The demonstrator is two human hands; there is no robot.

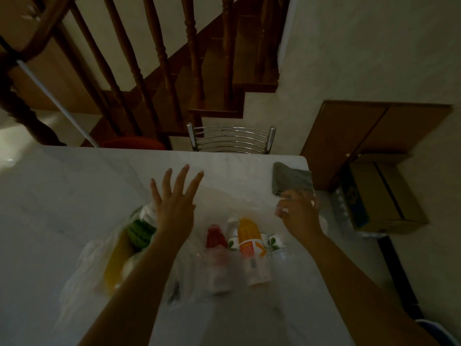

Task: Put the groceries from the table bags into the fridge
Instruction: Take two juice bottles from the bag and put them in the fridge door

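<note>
White marble tabletop [62,196] is seen below a wooden staircase [149,58] and a metal chair [232,139]. At the left, a plastic bag [99,258] of green and yellow groceries lies under the left hand [174,211], whose fingers are spread wide and hold nothing. Bottles [249,245] (red, orange, white) lie in a clear bag at centre. Further right, the right hand [298,216] is pinched on clear plastic, near a grey cloth [291,178].
</note>
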